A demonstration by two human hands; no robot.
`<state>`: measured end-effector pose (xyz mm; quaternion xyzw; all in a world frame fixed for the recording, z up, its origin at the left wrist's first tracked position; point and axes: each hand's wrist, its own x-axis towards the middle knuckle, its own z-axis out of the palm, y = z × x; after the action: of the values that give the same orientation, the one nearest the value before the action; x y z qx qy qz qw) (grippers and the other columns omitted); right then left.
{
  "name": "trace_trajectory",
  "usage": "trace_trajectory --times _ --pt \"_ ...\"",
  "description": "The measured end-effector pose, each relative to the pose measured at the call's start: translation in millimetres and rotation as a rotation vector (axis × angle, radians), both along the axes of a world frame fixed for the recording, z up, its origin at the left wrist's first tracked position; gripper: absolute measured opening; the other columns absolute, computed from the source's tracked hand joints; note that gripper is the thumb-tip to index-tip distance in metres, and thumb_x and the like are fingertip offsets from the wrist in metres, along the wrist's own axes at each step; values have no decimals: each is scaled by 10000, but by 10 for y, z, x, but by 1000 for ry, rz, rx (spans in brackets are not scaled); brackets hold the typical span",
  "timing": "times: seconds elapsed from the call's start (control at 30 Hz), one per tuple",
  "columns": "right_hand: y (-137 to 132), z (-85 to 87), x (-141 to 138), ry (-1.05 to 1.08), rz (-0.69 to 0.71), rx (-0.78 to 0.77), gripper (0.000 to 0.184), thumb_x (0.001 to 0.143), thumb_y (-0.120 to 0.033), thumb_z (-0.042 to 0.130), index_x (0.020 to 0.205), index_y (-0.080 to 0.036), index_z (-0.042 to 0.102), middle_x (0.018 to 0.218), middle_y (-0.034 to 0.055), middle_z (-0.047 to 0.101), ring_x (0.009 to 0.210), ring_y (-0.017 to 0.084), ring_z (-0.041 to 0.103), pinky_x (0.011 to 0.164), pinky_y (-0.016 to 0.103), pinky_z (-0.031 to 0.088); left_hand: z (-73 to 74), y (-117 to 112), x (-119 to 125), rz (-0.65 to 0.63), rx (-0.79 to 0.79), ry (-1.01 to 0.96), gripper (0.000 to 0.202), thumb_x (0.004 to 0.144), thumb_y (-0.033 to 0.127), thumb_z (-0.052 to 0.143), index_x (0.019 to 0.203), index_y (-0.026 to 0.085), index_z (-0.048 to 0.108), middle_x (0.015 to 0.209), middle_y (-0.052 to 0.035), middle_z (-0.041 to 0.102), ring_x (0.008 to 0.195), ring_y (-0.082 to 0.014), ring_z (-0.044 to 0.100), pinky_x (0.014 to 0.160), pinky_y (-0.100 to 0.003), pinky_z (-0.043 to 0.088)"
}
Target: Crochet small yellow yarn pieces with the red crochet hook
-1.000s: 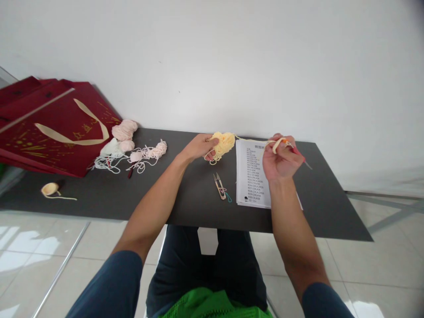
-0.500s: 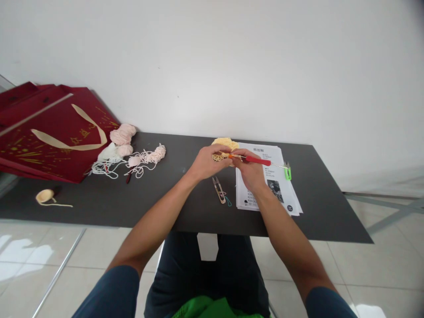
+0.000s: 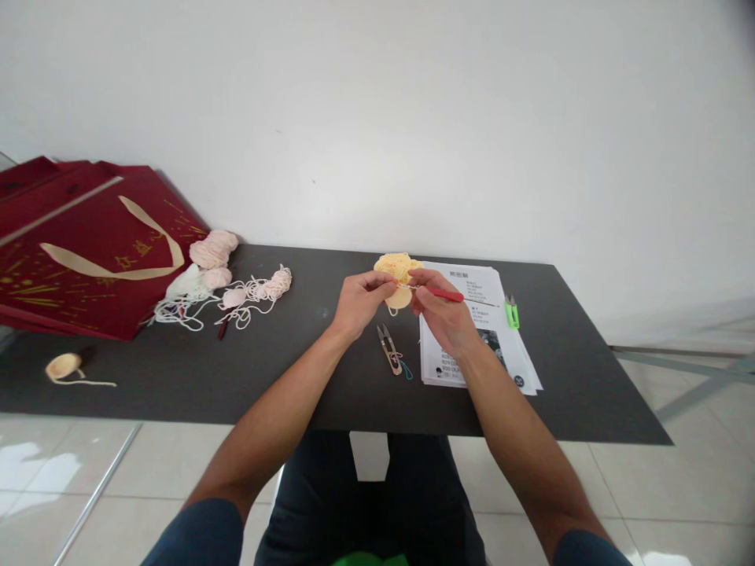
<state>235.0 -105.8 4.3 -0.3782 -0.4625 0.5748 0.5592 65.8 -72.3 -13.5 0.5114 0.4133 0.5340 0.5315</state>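
My right hand [image 3: 445, 314] is closed round the red handle of a crochet hook [image 3: 447, 295], whose thin metal shaft sticks out to the right over the papers. Just left of it, my left hand [image 3: 359, 303] pinches light yellow yarn [image 3: 405, 285] between thumb and fingers. A ball of yellow yarn [image 3: 394, 262] lies right behind my fingertips. Below them shows a pale yellow rounded piece [image 3: 399, 299], partly covered by the hands; whether it is held or lies on the table I cannot tell. Thread snips [image 3: 389, 350] rest on the table below my hands.
Printed sheets [image 3: 484, 283] lie under my right hand, with green-handled snips [image 3: 511, 314] at their right edge. To the left are pink yarn [image 3: 215, 249], white yarn [image 3: 187, 287] and dark red gift bags [image 3: 100, 251]. A small cream cup-shaped piece [image 3: 64, 366] sits far left on the dark table [image 3: 283, 385].
My hands have moved slightly apart, baring the strand between them and the pale rounded piece below. The red hook has shifted left and down. The view has tilted a little.
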Motion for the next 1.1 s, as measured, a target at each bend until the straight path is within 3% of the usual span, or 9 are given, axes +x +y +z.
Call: trace_trajectory --times 0.17,0.3,0.43,0.53,0.7,0.83,0.93,1.03,1.1 --pt "6 -86 -55 -86 -169 37 256 810 -451 820 950 -250 746 752 -23 656 624 117 532 584 289 430 0 -48 11 73 -64 -93 158 723 307 803 839 214 750 735 4 718 602 -129 596 523 -256 451" --pt "-21 -160 -147 -116 -298 102 235 838 -431 800 995 -268 740 817 -15 706 660 129 588 647 308 487 24 -125 86 124 -38 -154 286 750 333 808 998 232 707 695 34 665 568 -111 564 488 -237 439" --pt "-50 -191 -200 -119 -401 163 238 827 -407 815 1017 -285 739 954 8 749 835 173 679 833 361 561 20 -158 108 34 -97 -173 381 725 346 832 1061 232 693 801 4 720 636 -126 626 510 -244 471" --pt "-42 -216 -209 -86 -376 155 224 795 -386 846 965 -281 746 955 9 764 902 196 709 906 388 574 -10 -158 103 -12 -122 -130 258 721 324 826 928 201 732 828 -22 740 626 -120 621 508 -248 473" --pt "-27 -250 -215 -18 -301 105 228 759 -371 873 923 -272 749 925 3 760 873 184 703 882 371 582 -38 -201 159 125 -84 -47 187 734 282 806 811 213 649 655 33 660 518 -102 558 487 -238 441" --pt "-19 -227 -204 -16 -336 101 259 739 -356 885 943 -261 757 916 -6 748 860 167 686 871 346 568 -10 -241 131 -12 -62 -105 241 723 329 828 800 198 641 699 12 693 596 -136 618 600 -280 508" --pt "3 -169 -174 92 -312 37 270 699 -323 911 917 -262 764 892 -12 747 830 153 673 826 320 559 -13 -204 28 -104 42 -112 56 746 212 715 780 169 730 791 -31 725 780 -165 652 779 -303 514" --pt "16 -112 -137 185 -219 -27 300 645 -291 943 893 -267 775 884 -20 743 798 134 658 764 287 548 -33 -138 -41 -9 111 -266 258 657 87 643 869 198 740 935 -15 736 949 -171 652 913 -301 486" --pt "13 -95 -115 200 -161 -42 330 627 -271 952 909 -272 779 897 -24 742 793 128 655 749 279 543 -33 -114 -45 -141 38 -370 483 572 30 676 1010 223 741 1042 -14 748 1043 -187 660 967 -317 484"
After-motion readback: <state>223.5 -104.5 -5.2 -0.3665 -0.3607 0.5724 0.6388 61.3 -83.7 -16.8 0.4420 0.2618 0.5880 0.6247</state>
